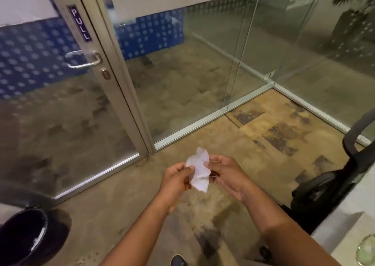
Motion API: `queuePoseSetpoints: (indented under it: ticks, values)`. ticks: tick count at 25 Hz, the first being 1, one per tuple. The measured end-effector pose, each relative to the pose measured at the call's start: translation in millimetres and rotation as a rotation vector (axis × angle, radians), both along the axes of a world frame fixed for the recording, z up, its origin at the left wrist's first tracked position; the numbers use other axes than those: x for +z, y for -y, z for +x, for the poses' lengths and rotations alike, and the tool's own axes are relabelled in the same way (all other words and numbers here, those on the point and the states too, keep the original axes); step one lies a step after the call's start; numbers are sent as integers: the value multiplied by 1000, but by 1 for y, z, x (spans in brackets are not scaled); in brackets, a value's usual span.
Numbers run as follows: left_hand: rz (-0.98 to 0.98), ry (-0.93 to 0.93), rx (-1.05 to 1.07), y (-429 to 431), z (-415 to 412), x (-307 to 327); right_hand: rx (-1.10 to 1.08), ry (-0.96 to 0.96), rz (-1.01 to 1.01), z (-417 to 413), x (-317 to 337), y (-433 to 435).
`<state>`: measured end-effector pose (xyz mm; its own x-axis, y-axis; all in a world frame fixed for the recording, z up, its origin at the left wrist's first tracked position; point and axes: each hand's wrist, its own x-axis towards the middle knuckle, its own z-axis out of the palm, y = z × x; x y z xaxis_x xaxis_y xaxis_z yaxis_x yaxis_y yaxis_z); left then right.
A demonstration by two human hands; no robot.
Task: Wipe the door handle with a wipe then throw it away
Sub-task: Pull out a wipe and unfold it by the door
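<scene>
A crumpled white wipe [199, 170] hangs between both hands low in the middle of the view. My left hand [176, 179] pinches its left edge and my right hand [224, 173] pinches its right edge. The silver door handle [83, 59] sits on the metal-framed glass door at the upper left, under a "PULL" label [80, 23] and above a keyhole [106, 74]. Both hands are well below and to the right of the handle. A black bin [26, 235] with a dark liner stands on the floor at the bottom left.
Glass partition walls [223, 62] run from the door frame to the right corner. A black office chair [332, 176] stands at the right edge beside a white desk corner [349, 231]. My shoe tip [178, 260] shows at the bottom on the carpet.
</scene>
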<state>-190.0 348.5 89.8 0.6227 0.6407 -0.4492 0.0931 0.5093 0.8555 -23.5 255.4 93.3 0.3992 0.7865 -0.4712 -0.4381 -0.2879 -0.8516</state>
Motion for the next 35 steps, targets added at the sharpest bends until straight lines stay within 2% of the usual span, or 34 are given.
queuePoseSetpoints:
  ticks: [4,7,11,17,21,23,25,28,31,33,35]
  values:
    - [59,63,154,-48,-47,9,28,15,-13,-41,7,-74]
    - [192,97,207,-78,-71,13,25,20,-17,-62,10,-124]
    - [496,-91,224,-119,-83,10,99,68,-27,-80,11,-185]
    - [589,-244,446,-197,-86,9,183,81,-81,-77,12,-268]
    - [549,-219,476,-258,-79,26,288,308,-138,-55,21,-325]
    - [494,-197,447,-288,-73,36,324,451,-79,-41,32,-356]
    - [467,-184,374,-319,-62,43,409,413,74,-26,46,-390]
    - [440,-149,319,-358,-47,52,699,275,221,-11,61,-432]
    - [445,-138,388,-386,-35,60,907,448,241,-3,61,-465]
    - [414,-131,449,-398,-34,59,916,495,213,-1,57,-481]
    - [370,-110,517,-408,-35,55,864,420,183,-3,53,-494]
